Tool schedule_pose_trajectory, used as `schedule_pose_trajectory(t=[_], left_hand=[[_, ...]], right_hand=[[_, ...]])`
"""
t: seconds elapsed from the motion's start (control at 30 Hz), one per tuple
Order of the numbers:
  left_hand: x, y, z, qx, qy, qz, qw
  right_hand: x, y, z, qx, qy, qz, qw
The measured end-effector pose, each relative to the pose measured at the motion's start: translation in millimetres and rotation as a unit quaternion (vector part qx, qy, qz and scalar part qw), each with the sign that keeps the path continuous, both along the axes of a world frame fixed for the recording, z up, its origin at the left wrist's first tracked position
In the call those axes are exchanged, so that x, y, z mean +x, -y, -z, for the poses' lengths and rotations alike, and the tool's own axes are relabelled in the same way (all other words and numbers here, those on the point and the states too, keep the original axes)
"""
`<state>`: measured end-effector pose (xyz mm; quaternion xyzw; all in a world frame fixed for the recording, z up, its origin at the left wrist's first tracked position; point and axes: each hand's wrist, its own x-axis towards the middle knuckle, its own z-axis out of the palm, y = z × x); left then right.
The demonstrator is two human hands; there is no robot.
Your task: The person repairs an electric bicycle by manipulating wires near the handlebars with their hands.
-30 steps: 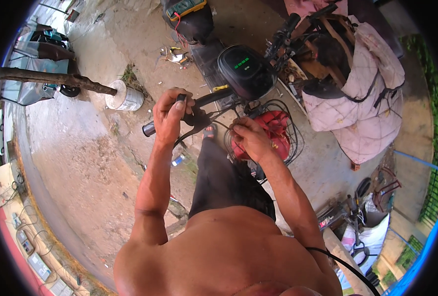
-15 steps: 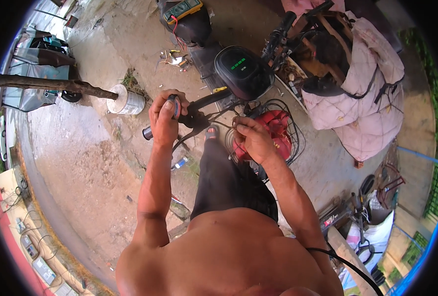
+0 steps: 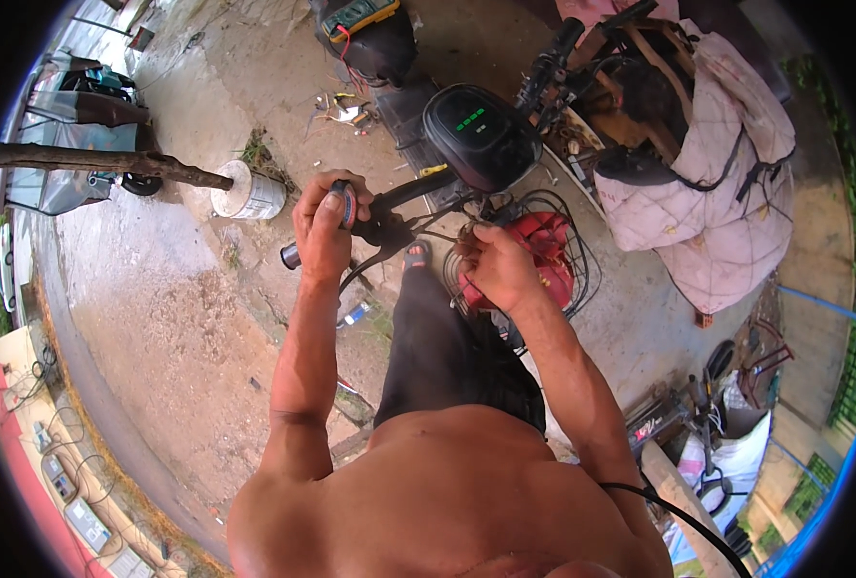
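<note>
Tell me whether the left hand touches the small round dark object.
Touching: the head view shows the left hand gripping the small round dark object, thumb lying against it.

Around a rounded black plastic display (image 3: pixel 476 149), I see from my remote station a yellow-edged multimeter (image 3: pixel 360 17) atop a rounded black seat-like form (image 3: pixel 384 56) near eleven o'clock; a white cylindrical bucket (image 3: pixel 252 197), its top met by a rough brown wooden pole (image 3: pixel 110 162), near nine; a pink quilted cloth cover (image 3: pixel 712 207) past three; a crumpled red bag (image 3: pixel 551 275) at five. The left hand (image 3: pixel 324 220) is at eight, by the black tubular handlebar (image 3: pixel 408 193); the right hand (image 3: pixel 500 268), six.
</note>
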<state>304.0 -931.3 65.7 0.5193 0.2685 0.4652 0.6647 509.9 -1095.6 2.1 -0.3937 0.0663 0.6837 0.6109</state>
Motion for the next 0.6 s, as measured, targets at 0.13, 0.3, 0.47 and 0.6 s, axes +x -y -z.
schedule_pose_trajectory(t=[0.13, 0.3, 0.47, 0.6], left_hand=[[-0.1, 0.8, 2.6, -0.007, -0.002, -0.002, 1.0], [0.4, 0.9, 1.5, -0.004, -0.011, -0.003, 1.0], [-1.7, 0.6, 3.1, 0.003, -0.031, 0.007, 0.999], [-0.8, 0.3, 3.5, 0.005, -0.03, 0.007, 1.0]], right_hand=[[-5.0, -3.7, 4.1, 0.045, -0.133, 0.027, 0.99], [-7.1, -2.4, 8.2, 0.06, -0.175, 0.039, 0.982], [-3.1, 2.9, -0.5, 0.034, -0.013, -0.012, 0.999], [3.7, 15.6, -3.3, 0.056, 0.009, -0.041, 0.998]])
